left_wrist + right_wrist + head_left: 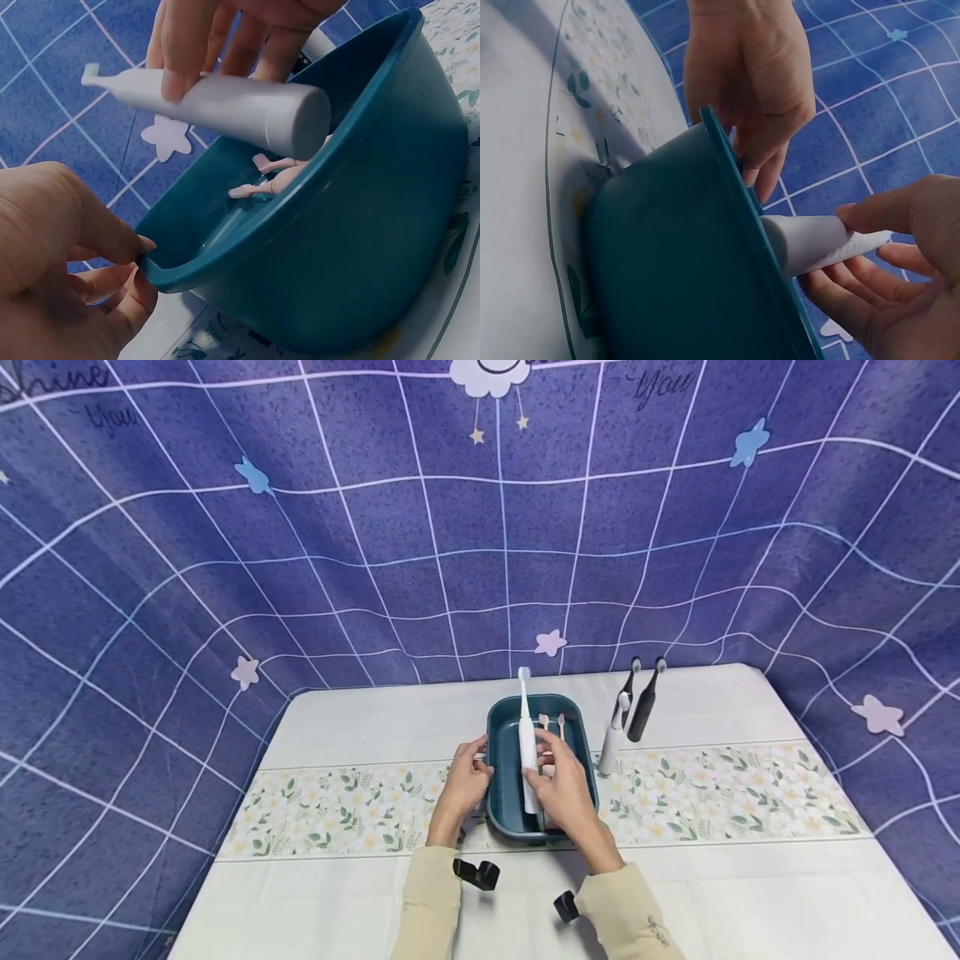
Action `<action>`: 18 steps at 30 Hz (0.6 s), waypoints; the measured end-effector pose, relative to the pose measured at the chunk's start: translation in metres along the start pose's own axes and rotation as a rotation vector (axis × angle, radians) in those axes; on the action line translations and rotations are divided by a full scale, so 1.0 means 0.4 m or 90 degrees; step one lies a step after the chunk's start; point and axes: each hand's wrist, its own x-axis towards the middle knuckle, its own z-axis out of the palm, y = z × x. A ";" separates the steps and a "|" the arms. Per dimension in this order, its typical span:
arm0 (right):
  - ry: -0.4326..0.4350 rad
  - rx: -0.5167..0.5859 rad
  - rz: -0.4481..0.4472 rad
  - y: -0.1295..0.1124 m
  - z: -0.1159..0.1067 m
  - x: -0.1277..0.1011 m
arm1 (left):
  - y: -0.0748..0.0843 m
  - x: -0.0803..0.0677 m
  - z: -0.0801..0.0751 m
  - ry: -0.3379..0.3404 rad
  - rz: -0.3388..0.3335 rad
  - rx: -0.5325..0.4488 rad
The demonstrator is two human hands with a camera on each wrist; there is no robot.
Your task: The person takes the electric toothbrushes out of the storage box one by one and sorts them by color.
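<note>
A teal basin stands on the floral runner at the table's middle. My left hand pinches its left rim, thumb over the lip and fingers under it. My right hand holds a white electric toothbrush by the handle, over the basin, with its head pointing away past the far rim. The left wrist view shows the toothbrush's flat base above the basin. Pink toothbrushes lie inside it. In the right wrist view my fingers wrap the toothbrush handle beside the basin wall.
Three electric toothbrushes stand upright right of the basin: a white one and two black ones. A white cloth with a floral runner covers the table. Blue grid fabric hangs behind and at both sides.
</note>
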 end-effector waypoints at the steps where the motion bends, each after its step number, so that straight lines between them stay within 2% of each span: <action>1: 0.005 -0.002 -0.006 0.000 -0.003 -0.001 | 0.000 0.000 0.000 0.000 0.001 0.002; 6: 0.026 -0.005 -0.027 0.002 -0.014 -0.012 | 0.000 -0.003 -0.002 -0.004 0.009 -0.001; 10: 0.039 0.039 -0.044 0.000 -0.022 -0.021 | 0.000 -0.002 -0.002 -0.007 0.011 -0.002; 18: 0.079 0.114 -0.036 -0.014 -0.041 -0.041 | 0.003 -0.001 -0.003 -0.004 0.015 0.008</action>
